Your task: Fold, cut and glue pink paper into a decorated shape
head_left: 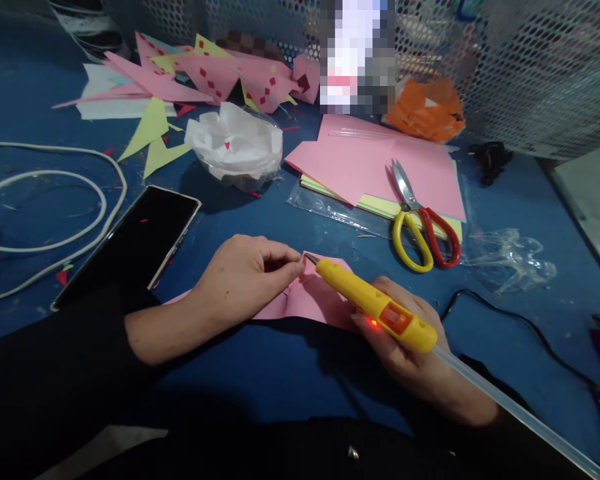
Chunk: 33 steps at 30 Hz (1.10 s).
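Note:
My right hand (405, 347) is wrapped round a yellow hot glue gun (370, 297), its red light lit and a clear glue stick (510, 393) running out of its back end. The metal nozzle touches or nearly touches the upper edge of a folded pink paper (320, 300). My left hand (245, 280) pinches that same paper between thumb and fingertips, just left of the nozzle. Part of the paper is hidden under my left hand and wrist. Whether glue is coming out cannot be made out.
Scissors (414, 213) with yellow and red handles lie on pink paper sheets (380, 160). Behind my left hand stand a paper-lined bowl (235, 150) and a dark phone (130, 247). Cut pink pieces (220, 73), a white cable (55, 173) and a black cord (520, 327) lie around.

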Motion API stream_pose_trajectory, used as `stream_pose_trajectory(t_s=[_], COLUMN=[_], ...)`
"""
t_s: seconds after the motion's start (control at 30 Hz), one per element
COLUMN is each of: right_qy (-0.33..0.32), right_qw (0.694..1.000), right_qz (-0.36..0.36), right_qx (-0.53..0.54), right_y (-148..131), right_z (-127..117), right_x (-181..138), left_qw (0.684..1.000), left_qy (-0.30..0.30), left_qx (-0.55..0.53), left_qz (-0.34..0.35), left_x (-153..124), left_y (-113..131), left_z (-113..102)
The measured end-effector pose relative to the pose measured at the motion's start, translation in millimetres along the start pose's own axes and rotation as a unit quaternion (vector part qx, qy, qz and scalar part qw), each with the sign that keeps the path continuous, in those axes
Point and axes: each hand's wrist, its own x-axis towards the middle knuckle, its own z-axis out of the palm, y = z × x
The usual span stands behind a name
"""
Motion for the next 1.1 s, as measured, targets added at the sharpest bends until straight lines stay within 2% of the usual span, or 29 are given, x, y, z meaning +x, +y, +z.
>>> stream_pose_trajectory(t_s=[0.4,0.63,0.87,0.97,1.1], right_qy=[-0.003,-0.002,-0.014,0.008,0.089], right_qw=[1.000,1.000,0.999,0.996,0.987], right_qz=[0.000,0.003,0.029,0.057,0.072], right_qx=[-0.011,-0.019,0.009,0.064,0.109], right_y=[0,-1,-2,0,7], right_z=[-1,-2,-6,-6,0], right_x=[-1,1,2,-2,-11], left_qw=[0.999,0.999,0.998,0.995,0.982], left_qy=[0.017,0.017,0.029,0.041,0.066], left_qx=[0.019,0.020,0.050,0.083,0.145], left_qz=[0.041,0.024,0.035,0.046,0.099], left_x=[0,-1,-1,-1,-3], left_y=[-3,-2,-1,-1,-3], left_z=[1,1,1,1,1])
